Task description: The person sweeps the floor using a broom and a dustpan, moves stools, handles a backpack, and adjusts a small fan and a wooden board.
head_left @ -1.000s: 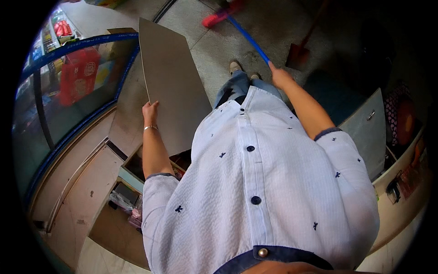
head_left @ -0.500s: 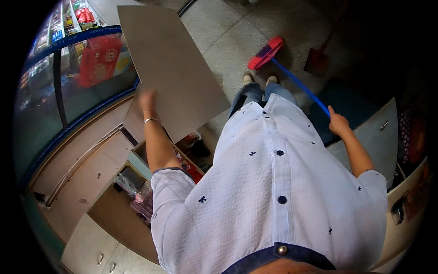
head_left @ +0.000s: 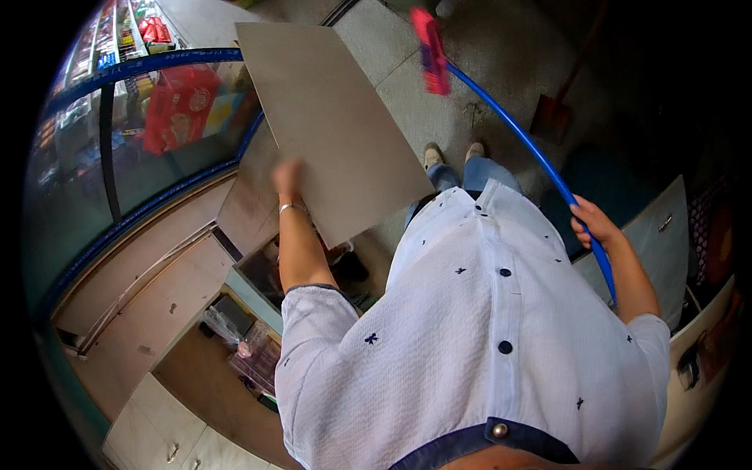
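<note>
A broom with a long blue handle (head_left: 521,133) and a red-pink head (head_left: 432,53) extends forward from my right side. My right hand (head_left: 595,222) is wrapped round the handle, whose end runs back along my forearm. The broom head looks smeared and seems lifted off the floor. On my left, a flat grey-brown board (head_left: 345,125) slants beside the glass case. My left hand (head_left: 287,178), blurred, is closed at the board's near-left edge; its fingertips cannot be made out.
A glass display case (head_left: 149,188) with blue trim and packed goods stands at left. Below it are open drawers (head_left: 254,282) holding small items. A dark red dustpan (head_left: 552,117) rests on the tiled floor (head_left: 462,129) ahead. At right is a pale cabinet door (head_left: 650,227).
The broom head has swung forward and to the left, away from my feet. My right hand has turned, bringing the handle's end back along my forearm. My left hand stays at the board.
</note>
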A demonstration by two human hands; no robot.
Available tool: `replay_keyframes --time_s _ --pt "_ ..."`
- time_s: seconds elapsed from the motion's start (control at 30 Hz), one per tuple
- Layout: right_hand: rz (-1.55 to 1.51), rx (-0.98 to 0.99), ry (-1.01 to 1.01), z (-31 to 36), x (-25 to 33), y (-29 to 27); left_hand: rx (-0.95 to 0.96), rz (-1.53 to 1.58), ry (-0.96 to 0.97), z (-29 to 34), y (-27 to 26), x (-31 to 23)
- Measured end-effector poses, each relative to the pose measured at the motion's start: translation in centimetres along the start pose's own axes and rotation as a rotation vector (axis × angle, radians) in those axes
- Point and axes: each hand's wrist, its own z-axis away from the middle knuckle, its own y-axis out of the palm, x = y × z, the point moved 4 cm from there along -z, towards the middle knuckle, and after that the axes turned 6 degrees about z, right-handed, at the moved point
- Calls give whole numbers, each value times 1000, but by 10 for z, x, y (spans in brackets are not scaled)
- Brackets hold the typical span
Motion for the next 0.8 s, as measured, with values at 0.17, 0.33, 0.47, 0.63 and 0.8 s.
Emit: replay_keyframes --time_s 0.17,0.33,0.47,0.63,0.8 --pt "155 161 -350 -107 85 29 76 78 -20 19 -20 -6" --pt "349 150 -311 -142 147 45 97 229 -199 17 -36 -37" --pt "539 186 -310 -98 127 24 34 102 -119 5 -65 -2" --pt "821 -107 -76 5 41 -25 -183 214 -116 -28 -23 -32" --pt "1066 -219 -78 62 -3 -78 -203 79 238 -59 -70 6"
